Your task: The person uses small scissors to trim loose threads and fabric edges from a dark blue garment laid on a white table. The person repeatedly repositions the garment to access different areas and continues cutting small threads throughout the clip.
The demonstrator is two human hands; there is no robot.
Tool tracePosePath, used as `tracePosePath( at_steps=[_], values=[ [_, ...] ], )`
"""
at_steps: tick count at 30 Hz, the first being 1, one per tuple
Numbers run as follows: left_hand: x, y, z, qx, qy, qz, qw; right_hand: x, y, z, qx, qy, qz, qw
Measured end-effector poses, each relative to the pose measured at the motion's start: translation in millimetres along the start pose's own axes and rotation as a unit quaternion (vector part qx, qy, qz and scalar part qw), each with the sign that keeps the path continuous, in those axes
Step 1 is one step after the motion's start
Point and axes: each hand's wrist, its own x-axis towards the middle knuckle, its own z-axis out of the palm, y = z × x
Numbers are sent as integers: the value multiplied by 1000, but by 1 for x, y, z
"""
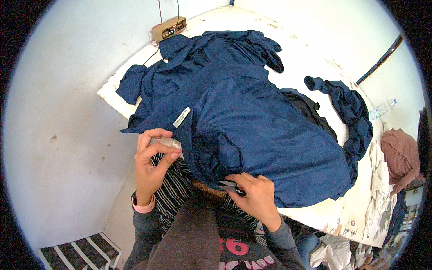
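A dark blue garment [270,135] lies spread and folded over the white table, its near edge hanging toward me. A small white label [182,117] shows on its left part. At that garment's near left edge, my left hand [150,159] pinches a thin, whitish, see-through piece [169,142] between thumb and fingers. My right hand [257,195] is closed around small thread snips [228,183], whose pale blades point left beside the garment's near edge. Part of the snips is hidden by the fingers.
On the white table [315,54] are a rolled dark blue cloth [353,110] and a black cloth [310,108]. A brown box with wires [169,29] stands at the back left. To the right are a clear bottle [384,109] and a mauve cloth [399,155]. A wall [67,112] borders the left.
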Motion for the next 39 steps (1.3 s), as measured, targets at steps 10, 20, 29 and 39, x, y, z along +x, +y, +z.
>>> tracePosePath(
  at_steps=[10,20,29,39],
  values=[
    [-14,29,5,48,-42,50,997,25,-28,-20,52,173,-47,982],
    [-19,36,10,91,-71,71,991,65,-40,-9,-71,235,-128,961],
    [5,11,-12,419,196,-10,886,51,-29,-19,-8,286,-66,956],
    [44,16,53,241,-10,237,941,37,-24,-17,30,284,-36,958]
  ],
)
